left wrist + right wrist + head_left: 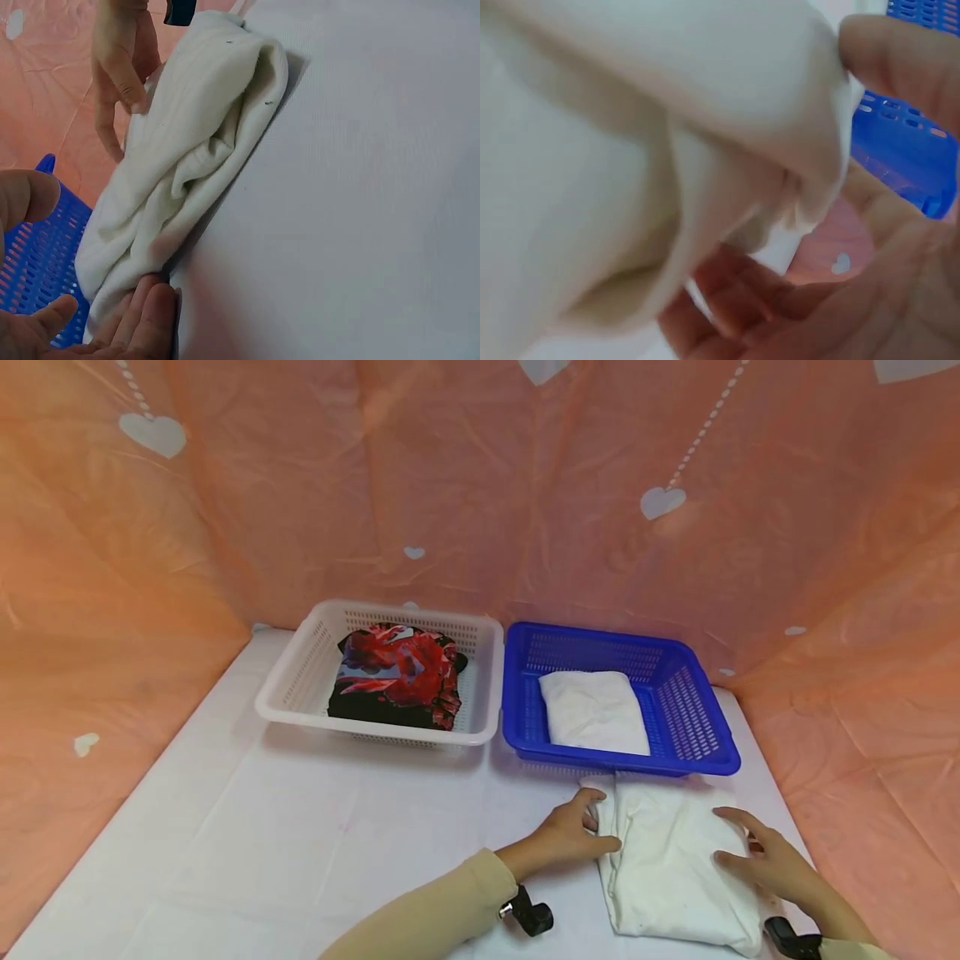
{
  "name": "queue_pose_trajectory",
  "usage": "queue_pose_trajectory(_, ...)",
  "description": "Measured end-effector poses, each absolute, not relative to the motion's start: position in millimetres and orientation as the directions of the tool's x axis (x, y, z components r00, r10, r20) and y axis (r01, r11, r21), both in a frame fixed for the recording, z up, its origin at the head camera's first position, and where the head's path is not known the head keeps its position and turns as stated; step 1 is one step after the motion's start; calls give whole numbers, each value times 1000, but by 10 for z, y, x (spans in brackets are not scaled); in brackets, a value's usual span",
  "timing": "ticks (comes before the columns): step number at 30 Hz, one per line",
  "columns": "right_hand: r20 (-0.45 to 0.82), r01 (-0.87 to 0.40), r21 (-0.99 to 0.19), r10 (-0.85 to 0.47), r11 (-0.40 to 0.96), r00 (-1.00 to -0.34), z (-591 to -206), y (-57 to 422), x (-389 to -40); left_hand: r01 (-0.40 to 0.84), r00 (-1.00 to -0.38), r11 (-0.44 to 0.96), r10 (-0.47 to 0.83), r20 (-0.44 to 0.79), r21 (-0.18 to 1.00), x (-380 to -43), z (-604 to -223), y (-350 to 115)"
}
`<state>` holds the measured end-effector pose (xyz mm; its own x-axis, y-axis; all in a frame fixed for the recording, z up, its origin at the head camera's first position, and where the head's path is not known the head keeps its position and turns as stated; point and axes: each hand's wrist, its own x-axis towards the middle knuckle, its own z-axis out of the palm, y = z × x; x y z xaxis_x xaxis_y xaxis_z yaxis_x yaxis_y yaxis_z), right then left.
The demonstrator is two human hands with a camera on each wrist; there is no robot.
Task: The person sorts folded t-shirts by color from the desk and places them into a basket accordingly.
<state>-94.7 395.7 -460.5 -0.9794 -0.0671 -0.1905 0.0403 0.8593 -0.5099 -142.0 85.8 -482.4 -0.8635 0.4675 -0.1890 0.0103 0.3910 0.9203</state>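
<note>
A folded white cloth [667,860] lies on the table in front of the blue basket, its loose layers showing along the left side. My left hand [566,833] is at that side, thumb and fingers apart. In the left wrist view, the left fingers [146,319] lie along the cloth's lower end, with the thumb standing off it. On the opposite side, my right hand [776,860] touches the cloth with fingers spread. The right wrist view has the right thumb [900,56] against the cloth's edge and the other fingers low beside a fold.
The blue basket [697,714] stands behind the cloth and holds another folded white cloth [596,714]. Left of it, a white basket [288,693] contains a folded black-and-red patterned cloth [405,672]. Orange sheeting [465,485] with pale hearts hangs around the white-covered table [300,843].
</note>
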Motion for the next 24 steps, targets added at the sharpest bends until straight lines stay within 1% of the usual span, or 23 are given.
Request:
queue_pose_trajectory(4, -211, 40, -559, -96, 828, -973, -4618, 3936, -957, -8, -848, 358, 493, -196, 934, -1387, -4832, 887)
queue_pose_trajectory(11, -269, 71, -714, -180, 697, -946, -4644, 3844, -968, -73, -824, 325, 512, -240, 943, -1348, -4852, 933)
queue_pose_trajectory(14, -272, 85, -731, -175, 677, -946, -4650, 3818, -963, -78, -817, 329, 520, -249, 941, -1343, -4867, 945)
queue_pose_trajectory(20, -257, 74, -775, -207, 627, -944, -4636, 3764, -970, 5, -831, 405, 510, -221, 914, -1338, -4880, 955)
queue_pose_trajectory(24, -239, 52, -810, -248, 584, -939, -4641, 3725, -967, 43, -839, 431, 505, -202, 901, -1335, -4891, 966)
